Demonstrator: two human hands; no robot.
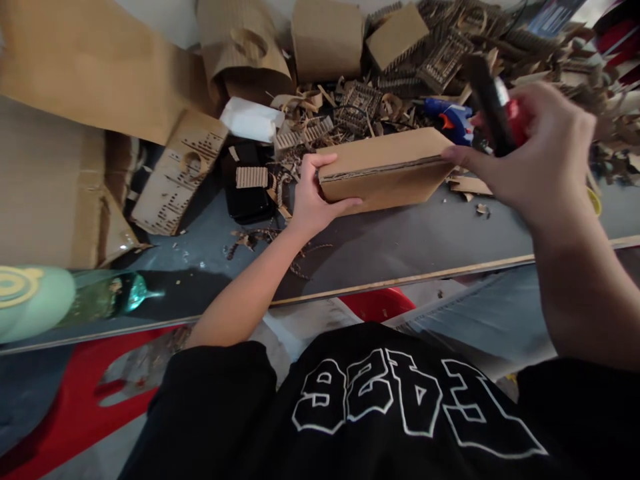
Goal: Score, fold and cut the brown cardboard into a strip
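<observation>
My left hand (315, 195) grips the left end of a folded cardboard piece (385, 163), thumb on the near face and fingers over the top. The piece is tilted above the dark table, its corrugated edge towards me. Closed around a red and black hand tool (493, 110), my right hand (543, 150) is at the right end. The tool is blurred, so its exact kind is unclear. My right thumb reaches the cardboard's right corner. Just behind lies a blue glue gun (453, 120) with an orange trigger.
Cardboard scraps (360, 107) pile up along the back. On the left are a punched cardboard panel (180, 173), a black case (245, 187), a white roll (253, 120) and a green bottle (95, 297). The table's front edge (400, 277) runs close to me, with a red stool (377, 305) below.
</observation>
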